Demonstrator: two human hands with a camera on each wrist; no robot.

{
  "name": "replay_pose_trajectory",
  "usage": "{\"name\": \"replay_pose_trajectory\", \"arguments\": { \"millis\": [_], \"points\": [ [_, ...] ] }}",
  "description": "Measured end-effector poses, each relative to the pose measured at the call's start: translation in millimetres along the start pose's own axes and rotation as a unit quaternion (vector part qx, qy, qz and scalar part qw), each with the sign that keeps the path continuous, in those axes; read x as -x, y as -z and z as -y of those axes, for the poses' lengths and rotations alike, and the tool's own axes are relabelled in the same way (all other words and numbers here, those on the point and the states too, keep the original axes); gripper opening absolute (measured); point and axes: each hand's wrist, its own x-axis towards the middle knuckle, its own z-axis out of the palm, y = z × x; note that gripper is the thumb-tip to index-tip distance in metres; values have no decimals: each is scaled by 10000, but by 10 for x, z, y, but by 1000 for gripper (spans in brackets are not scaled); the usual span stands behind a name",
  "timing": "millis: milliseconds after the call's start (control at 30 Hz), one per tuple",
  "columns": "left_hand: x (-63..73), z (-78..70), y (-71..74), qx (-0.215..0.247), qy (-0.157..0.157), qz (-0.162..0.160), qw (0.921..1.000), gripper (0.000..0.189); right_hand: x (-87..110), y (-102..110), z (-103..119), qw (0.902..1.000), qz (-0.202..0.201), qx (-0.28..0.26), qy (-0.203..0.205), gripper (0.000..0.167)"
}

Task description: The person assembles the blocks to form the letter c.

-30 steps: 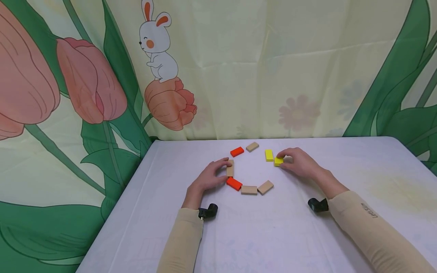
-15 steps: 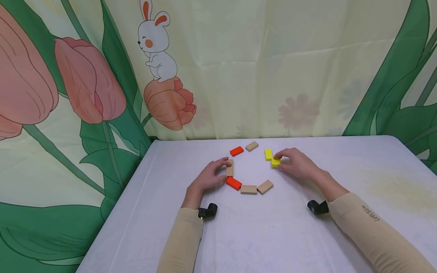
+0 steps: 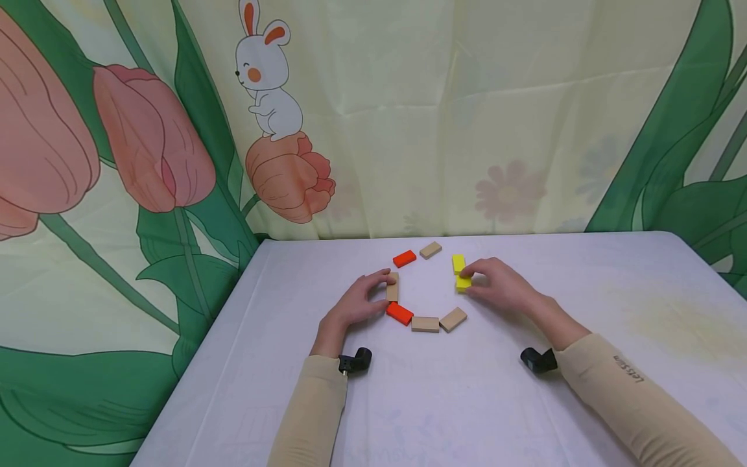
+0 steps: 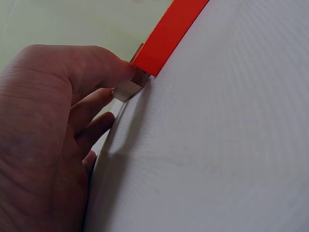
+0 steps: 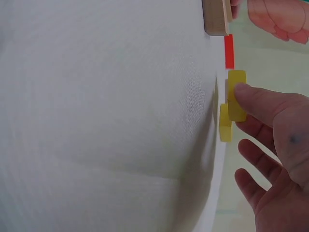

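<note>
Left hand [image 3: 355,303]: I see thumb and fingers bent around the left wooden block [image 3: 392,295], at nine o'clock in the ring.
Right hand [image 3: 503,287]: I make out a narrow pinch on the near yellow block [image 3: 462,285], at three.
Far yellow block [image 3: 458,264]: two o'clock; I cannot tell whether the yellows touch.
Reds: far red block [image 3: 404,259] at eleven, near red block [image 3: 399,314] at eight.
Loose wood: back wooden block [image 3: 430,250] at twelve, slanted wooden block [image 3: 453,320] at five, front wooden block [image 3: 425,325] at six.

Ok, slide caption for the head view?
Left hand on a wooden block, right hand pinching a yellow block, in a gapped ring of blocks.
</note>
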Motion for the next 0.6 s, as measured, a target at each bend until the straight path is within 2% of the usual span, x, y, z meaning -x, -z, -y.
{"name": "replay_pose_trajectory", "arguments": {
  "millis": [600],
  "points": [
    [8,0,-5,10,23,-17,10000,42,46,-48,30,9994,53,36,345,29]
  ]
}}
